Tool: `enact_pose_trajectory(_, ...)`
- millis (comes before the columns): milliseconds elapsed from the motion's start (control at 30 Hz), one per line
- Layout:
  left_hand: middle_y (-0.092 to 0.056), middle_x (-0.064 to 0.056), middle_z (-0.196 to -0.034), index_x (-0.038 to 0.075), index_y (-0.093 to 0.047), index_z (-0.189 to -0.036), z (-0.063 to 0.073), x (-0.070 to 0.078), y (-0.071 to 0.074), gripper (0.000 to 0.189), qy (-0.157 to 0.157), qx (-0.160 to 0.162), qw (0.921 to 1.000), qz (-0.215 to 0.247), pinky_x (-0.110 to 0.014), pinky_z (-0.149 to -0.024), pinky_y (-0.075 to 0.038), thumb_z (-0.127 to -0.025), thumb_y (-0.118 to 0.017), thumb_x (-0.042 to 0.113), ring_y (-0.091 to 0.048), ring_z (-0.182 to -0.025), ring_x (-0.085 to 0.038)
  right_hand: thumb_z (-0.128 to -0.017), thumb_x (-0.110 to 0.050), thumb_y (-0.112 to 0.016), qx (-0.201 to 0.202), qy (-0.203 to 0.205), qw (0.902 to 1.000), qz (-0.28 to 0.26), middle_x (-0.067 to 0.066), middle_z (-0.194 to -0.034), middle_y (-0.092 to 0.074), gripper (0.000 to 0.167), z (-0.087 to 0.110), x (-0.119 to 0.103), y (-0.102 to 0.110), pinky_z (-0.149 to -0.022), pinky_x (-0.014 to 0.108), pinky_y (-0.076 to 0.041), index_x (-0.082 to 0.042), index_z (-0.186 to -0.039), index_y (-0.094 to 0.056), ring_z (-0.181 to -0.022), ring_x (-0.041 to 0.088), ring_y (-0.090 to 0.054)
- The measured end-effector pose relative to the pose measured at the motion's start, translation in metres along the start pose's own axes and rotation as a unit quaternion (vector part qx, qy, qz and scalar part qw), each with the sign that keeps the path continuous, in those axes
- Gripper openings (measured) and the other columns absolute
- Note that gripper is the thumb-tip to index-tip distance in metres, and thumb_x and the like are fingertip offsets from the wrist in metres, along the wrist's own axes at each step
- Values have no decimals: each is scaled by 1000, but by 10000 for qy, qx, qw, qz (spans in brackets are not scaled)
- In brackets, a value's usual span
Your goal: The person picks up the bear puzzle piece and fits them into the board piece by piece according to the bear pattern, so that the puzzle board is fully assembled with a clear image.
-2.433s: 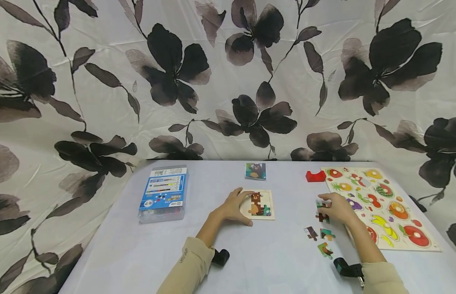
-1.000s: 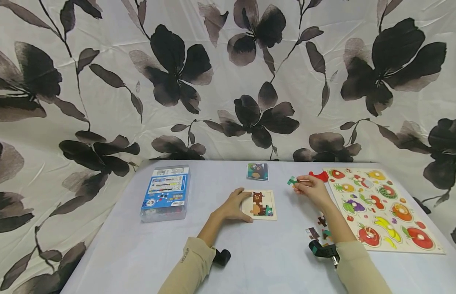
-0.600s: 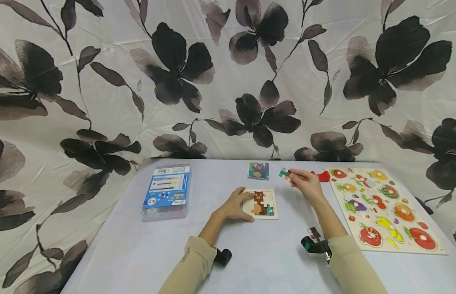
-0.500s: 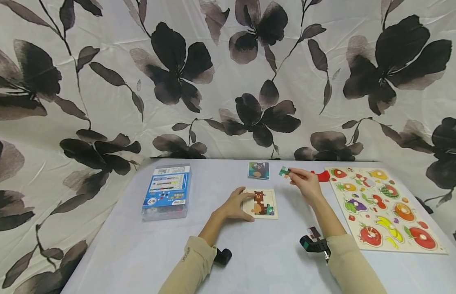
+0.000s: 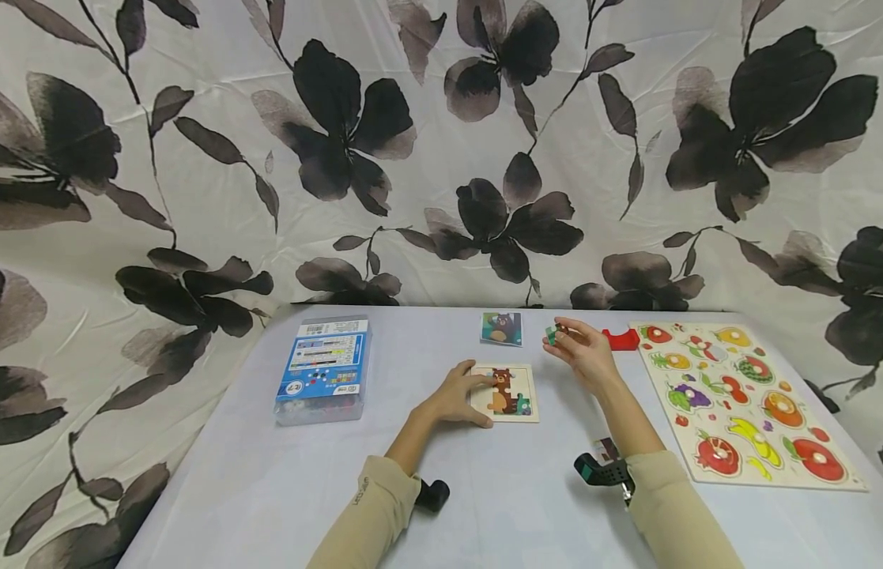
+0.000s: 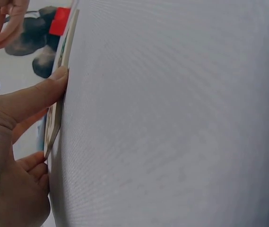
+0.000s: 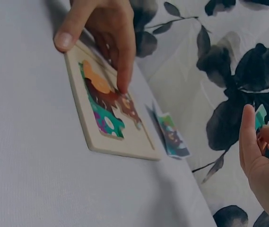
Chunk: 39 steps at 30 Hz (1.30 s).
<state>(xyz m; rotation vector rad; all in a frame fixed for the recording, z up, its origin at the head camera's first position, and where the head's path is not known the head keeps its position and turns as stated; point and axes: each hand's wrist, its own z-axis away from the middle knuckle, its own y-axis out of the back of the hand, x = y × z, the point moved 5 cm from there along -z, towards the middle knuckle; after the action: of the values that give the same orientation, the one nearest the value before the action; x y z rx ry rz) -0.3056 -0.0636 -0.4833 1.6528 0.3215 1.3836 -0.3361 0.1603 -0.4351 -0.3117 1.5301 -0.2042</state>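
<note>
My left hand [image 5: 458, 399] grips the left side of a small wooden puzzle board [image 5: 532, 383], thumb at the near edge and fingers over the top. Inside the tray [image 7: 80, 113], part of a brown bear picture [image 5: 503, 391] is laid, with bare wood beside it. My right hand [image 5: 586, 359] is raised to the right of the board and pinches a green jigsaw piece [image 5: 552, 333] between thumb and fingers. In the right wrist view, fingers partly cover that piece [image 7: 261, 116]. A bear picture card [image 5: 501, 329] lies behind the board.
A loose jigsaw piece [image 5: 606, 449] shows beside the right wrist camera [image 5: 599, 472], which hides the area there. On the right lies a large fruit puzzle board [image 5: 768, 483], a red block [image 5: 621, 340] at its corner. A clear box with a blue label [image 5: 320, 371] lies left.
My right hand went from the loose pieces up and left, carrying a jigsaw piece, then turned it in the fingers. My left hand kept its grip on the puzzle board.
</note>
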Motion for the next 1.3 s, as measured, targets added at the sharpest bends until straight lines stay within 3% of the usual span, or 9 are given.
enact_pose_trajectory(100,-21,-21,-151,14,-57,-131,-1,-1,-1,72,36,-11,10000,-4,-58,-108,-25,-66,-84,30,-19,-138,-40,-93,6,-50,-36,24,10000,83,8,-101,-47,33,0,0,-2,-79,28,-55,1,-126,-50,-84,13,-65)
enact_pose_trajectory(333,-22,-22,-150,14,-57,-130,-2,-3,-2,71,26,22,10000,-17,-58,-107,-26,-66,-84,30,-20,-138,-41,-87,6,-59,311,158,9994,66,0,-90,-58,36,2,2,-3,-72,22,-56,-4,-122,-53,-76,8,-65)
enact_pose_trajectory(467,-23,-23,-150,13,-57,-130,-1,-2,-2,71,-18,22,10000,-77,-59,-107,-26,-66,-84,30,-21,-137,-42,-87,5,-59,471,200,9983,261,-4,-89,-61,38,3,4,-5,-71,18,-54,3,-125,-52,-75,5,-61)
enact_pose_trajectory(567,-23,-24,-149,12,-57,-129,-1,-2,-1,72,-49,35,10000,-52,-59,-106,-26,-65,-84,30,-21,-137,-43,-89,6,-57,361,321,9984,296,-3,-92,-61,42,3,5,-8,-71,16,-53,9,-130,-48,-76,7,-58)
enact_pose_trajectory(767,-23,-23,-150,11,-57,-130,-1,-1,-1,73,-66,47,10000,50,-59,-107,-25,-64,-85,30,-20,-137,-42,-92,6,-50,-105,521,9977,410,-3,-100,-59,48,4,3,-15,-70,15,-49,8,-139,-38,-83,10,-53)
enact_pose_trajectory(900,-23,-23,-150,11,-57,-130,-1,-1,-1,74,-50,55,10000,48,-59,-107,-25,-64,-85,30,-20,-137,-42,-93,6,-50,-102,556,9971,506,-3,-100,-58,49,5,3,-16,-70,14,-49,7,-140,-37,-79,9,-54)
enact_pose_trajectory(1100,-22,-23,-150,11,-57,-130,0,0,0,74,-34,47,9999,88,-59,-107,-25,-64,-85,30,-20,-138,-42,-89,2,-59,307,651,9961,501,-9,-90,-66,41,5,4,-13,-70,15,-51,12,-127,-48,-77,4,-59)
enact_pose_trajectory(1300,-23,-23,-150,10,-58,-129,0,-1,-1,73,-77,76,9999,89,-59,-107,-25,-64,-85,30,-21,-137,-42,-90,-3,-60,262,838,9952,429,-9,-90,-70,19,7,1,-13,-67,15,-51,-3,-107,-69,-77,7,-59)
